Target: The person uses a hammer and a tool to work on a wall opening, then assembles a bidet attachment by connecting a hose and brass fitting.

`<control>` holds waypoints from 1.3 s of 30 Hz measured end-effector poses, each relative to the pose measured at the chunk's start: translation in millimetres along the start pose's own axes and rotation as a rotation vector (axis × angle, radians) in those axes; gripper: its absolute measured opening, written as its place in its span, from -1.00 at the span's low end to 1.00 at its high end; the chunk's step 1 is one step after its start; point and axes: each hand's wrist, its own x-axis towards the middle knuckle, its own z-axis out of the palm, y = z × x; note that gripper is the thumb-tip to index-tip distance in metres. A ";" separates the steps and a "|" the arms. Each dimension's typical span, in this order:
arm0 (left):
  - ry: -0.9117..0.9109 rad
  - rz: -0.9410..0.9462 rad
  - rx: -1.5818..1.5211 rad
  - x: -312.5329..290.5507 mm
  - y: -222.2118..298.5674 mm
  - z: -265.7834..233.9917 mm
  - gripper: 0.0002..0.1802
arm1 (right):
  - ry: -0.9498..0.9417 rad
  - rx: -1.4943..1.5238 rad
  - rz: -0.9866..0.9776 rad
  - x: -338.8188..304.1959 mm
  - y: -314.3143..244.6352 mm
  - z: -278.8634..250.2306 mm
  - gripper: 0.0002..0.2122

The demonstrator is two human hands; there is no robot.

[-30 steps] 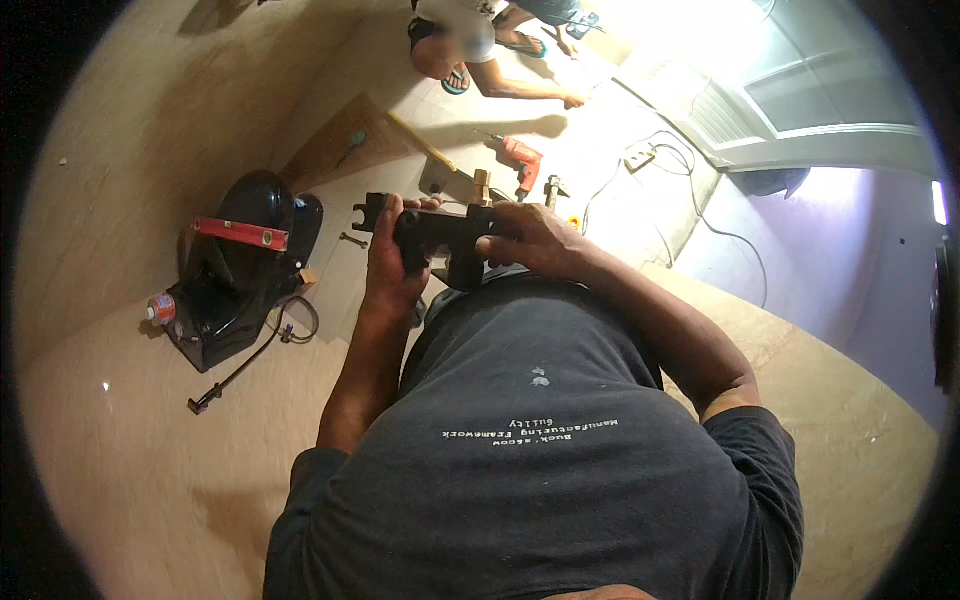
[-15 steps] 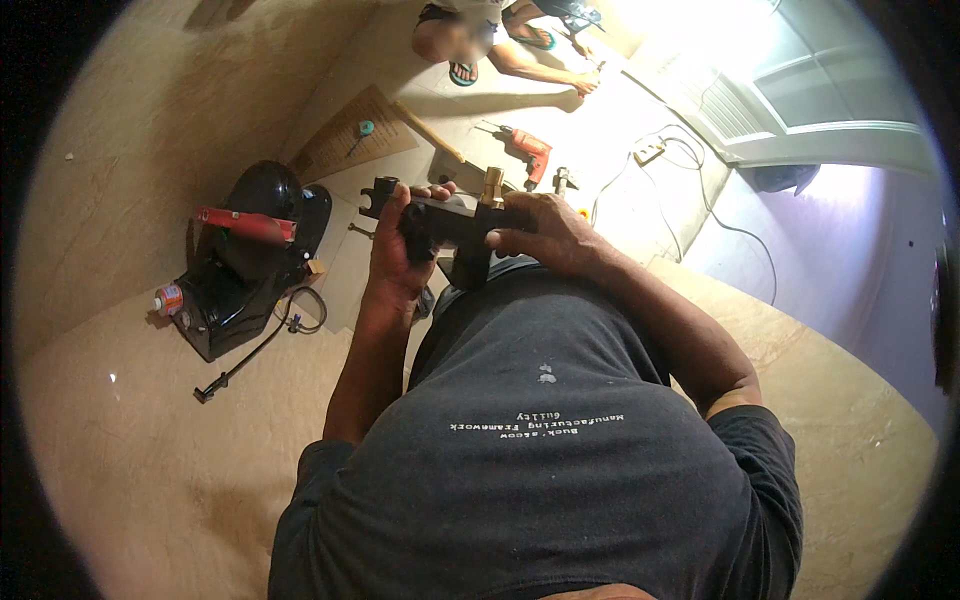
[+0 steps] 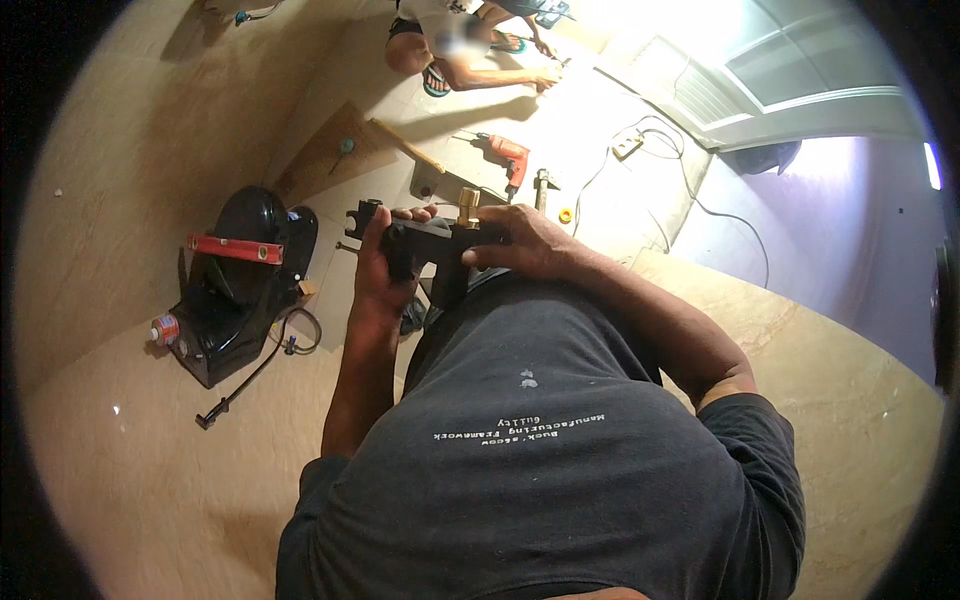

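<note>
One black, blocky fitting [image 3: 445, 240] with a brass-coloured cylinder [image 3: 468, 209] sits between the left hand [image 3: 376, 262], grasping its left part, and right hand [image 3: 532, 243], gripping its right. Handling seems underway; the next move likely calls for steady two-handed support.

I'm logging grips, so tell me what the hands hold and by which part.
Both hands hold one black fitting: the left hand near its notched end, the right hand at the opposite end, beside the upright brass-coloured piece.

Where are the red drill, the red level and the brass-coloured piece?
Red drill [image 3: 511, 155]: head view, on its body.
Red level [image 3: 235, 250]: head view, on its bar.
Brass-coloured piece [image 3: 468, 209]: head view, on its side.
</note>
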 end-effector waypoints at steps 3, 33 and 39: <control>0.002 -0.034 -0.040 -1.6 -0.1 0.1 -0.62 | -0.009 -0.017 0.010 -1.3 -5.8 -2.0 -0.64; 0.015 -0.079 -0.006 1.1 5.4 -1.9 -0.61 | -0.028 -0.066 0.030 0.2 -10.9 -2.3 -0.66; 0.008 -0.070 0.025 1.3 4.6 1.5 -0.61 | -0.028 -0.059 0.050 -1.2 -19.3 -5.5 -0.65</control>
